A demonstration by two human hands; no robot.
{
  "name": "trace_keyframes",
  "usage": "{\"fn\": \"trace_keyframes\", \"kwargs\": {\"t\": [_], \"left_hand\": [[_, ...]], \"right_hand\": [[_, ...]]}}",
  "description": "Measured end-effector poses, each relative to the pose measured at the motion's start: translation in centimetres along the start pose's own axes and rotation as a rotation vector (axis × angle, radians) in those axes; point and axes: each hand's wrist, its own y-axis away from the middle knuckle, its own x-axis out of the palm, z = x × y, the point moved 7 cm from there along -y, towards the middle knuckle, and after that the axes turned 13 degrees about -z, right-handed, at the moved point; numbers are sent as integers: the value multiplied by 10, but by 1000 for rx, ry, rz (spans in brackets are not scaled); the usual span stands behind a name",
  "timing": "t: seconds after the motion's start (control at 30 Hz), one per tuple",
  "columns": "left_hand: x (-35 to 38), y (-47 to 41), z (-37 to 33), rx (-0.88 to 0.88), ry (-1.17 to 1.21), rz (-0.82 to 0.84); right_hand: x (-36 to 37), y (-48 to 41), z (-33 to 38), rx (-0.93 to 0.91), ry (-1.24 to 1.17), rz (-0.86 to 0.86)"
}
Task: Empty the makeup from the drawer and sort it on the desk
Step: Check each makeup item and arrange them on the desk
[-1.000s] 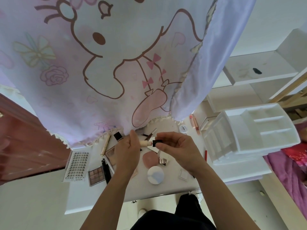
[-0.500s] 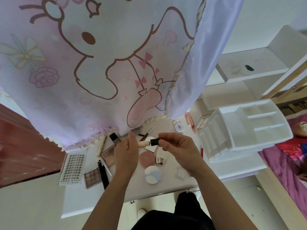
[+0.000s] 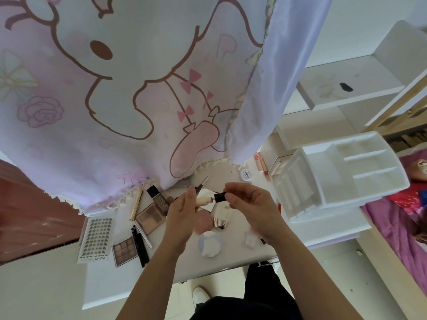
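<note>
A: What do the fingers do rn?

B: Right fingertips [image 3: 231, 194] pinch the black cap [image 3: 220, 197] of a cream tube [image 3: 204, 200]. Left fingers [image 3: 190, 199] are nearly straight, and the tube's body goes in behind them. The left hand [image 3: 182, 218] holds that end, but the grip itself is hidden from me. The right hand [image 3: 254, 206] is curled and has nothing else in it.

A: And where is the tube exactly?

B: In the air above the middle of the desk [image 3: 111, 285], horizontal btw. both hands, cap toward 3 o'clock. A pink puff [image 3: 203, 222] lies on the desk below it.

A: How will it handle?

B: I judge it light, stiff plastic and smooth, so a bit slippery. The cap can maybe come off, so better to take the body, not the cap. It is round, so it probably rolls when laid down.

A: And around the hands?

B: Round compact [image 3: 209, 243] at 6, eyeshadow palette [image 3: 123, 250] at 8, lash tray [image 3: 96, 239] at 9, gold stick [image 3: 135, 205] at 10. A small jar [image 3: 246, 174] at 1, and the white organiser [image 3: 342, 172] at 3. The curtain [image 3: 115, 88] hangs at 12 and covers the desk's back part.
</note>
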Motion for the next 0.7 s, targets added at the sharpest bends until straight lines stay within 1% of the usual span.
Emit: {"fn": "trace_keyframes", "kwargs": {"t": [0.1, 0.17, 0.27, 0.37, 0.43, 0.47, 0.5, 0.53, 0.57, 0.63, 0.67, 0.7], "left_hand": [[18, -4, 14, -151, 189, 239], [32, -8, 25, -248, 260, 376], [53, -15, 42, -338, 261, 505], [72, -20, 57, -359, 144, 569], [83, -24, 65, -361, 89, 572], [89, -28, 70, -374, 80, 546], [94, -33, 74, -392, 80, 505], [98, -39, 79, -407, 74, 455], [102, -45, 84, -419, 62, 410], [109, -56, 95, -434, 41, 348], [113, -63, 101, -427, 34, 327], [116, -68, 105, -414, 23, 310]], "right_hand": [[-10, -9, -2, 9, -12, -27], [-19, -18, -5, 11, -16, -52], [-33, -36, -15, 39, -22, -74], [-43, -55, -27, 60, 7, -48], [-49, -67, -40, 106, 8, -59], [-53, -75, -49, 135, 29, -81], [-56, -84, -58, 162, 86, -98], [-59, -95, -71, 169, 209, -114], [-63, -106, -84, 148, 377, -119], [-68, -130, -106, 9, 720, -114], [-69, -143, -114, -72, 824, -119], [-69, -155, -121, -138, 876, -124]]}}
